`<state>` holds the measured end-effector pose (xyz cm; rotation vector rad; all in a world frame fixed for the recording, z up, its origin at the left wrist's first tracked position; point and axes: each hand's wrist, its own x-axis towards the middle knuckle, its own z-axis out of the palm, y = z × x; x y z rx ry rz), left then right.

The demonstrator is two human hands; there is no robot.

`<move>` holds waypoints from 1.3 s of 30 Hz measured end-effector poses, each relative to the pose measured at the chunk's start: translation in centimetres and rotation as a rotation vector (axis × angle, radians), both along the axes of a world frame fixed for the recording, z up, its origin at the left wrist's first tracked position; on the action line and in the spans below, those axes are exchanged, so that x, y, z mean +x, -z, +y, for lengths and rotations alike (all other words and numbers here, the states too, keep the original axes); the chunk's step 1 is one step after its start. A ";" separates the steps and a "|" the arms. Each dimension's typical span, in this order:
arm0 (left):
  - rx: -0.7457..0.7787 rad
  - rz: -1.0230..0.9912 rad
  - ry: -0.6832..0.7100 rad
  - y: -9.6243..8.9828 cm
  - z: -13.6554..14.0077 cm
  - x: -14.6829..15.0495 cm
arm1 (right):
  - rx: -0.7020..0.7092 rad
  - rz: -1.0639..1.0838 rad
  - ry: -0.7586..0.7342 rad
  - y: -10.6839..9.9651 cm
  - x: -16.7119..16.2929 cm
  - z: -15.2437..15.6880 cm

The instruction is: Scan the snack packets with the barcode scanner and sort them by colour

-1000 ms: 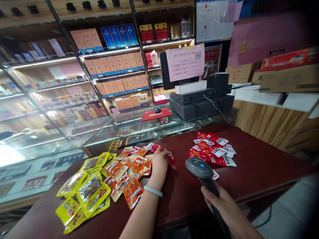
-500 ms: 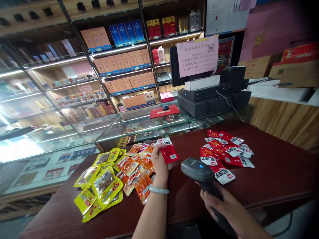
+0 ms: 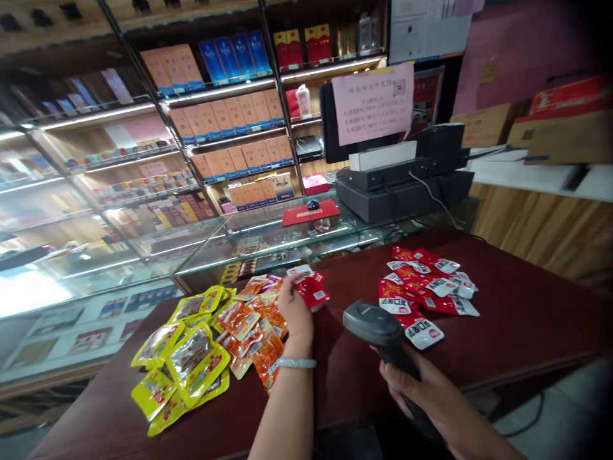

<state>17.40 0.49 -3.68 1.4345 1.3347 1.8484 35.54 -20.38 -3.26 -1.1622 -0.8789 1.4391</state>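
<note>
My left hand (image 3: 294,308), with a pale bangle at the wrist, pinches a red-and-white snack packet (image 3: 313,289) by its edge, a barcode facing up. In my right hand (image 3: 407,386) is a black handheld barcode scanner (image 3: 376,326), its head pointing toward the packet. Left of my left hand lie orange snack packets (image 3: 242,319) in a loose heap. Beyond them, further left, are yellow snack packets (image 3: 196,361) with clear windows. A pile of red-and-white packets (image 3: 426,287) rests to the right, behind the scanner.
The dark red table (image 3: 349,393) bears all the packets. Behind it stands a glass display counter (image 3: 239,233) with a red mouse pad (image 3: 306,214), a cash drawer (image 3: 402,195) and a monitor with a pink sign (image 3: 373,105). Boxed goods fill the shelves (image 3: 230,115).
The packet in my left hand has tilted and moved slightly left, and the scanner's light no longer shows blue. The whole view has shifted a little.
</note>
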 end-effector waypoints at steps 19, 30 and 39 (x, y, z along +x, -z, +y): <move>-0.111 0.882 0.740 1.1 -5.8 11.6 | -0.058 0.048 0.260 1.5 5.8 -3.7; -0.064 1.264 0.650 0.6 -6.3 14.4 | -0.036 0.016 0.204 2.6 6.0 -4.2; -0.493 0.357 0.712 -0.5 -6.1 7.9 | -0.046 0.066 0.231 1.8 5.2 -4.3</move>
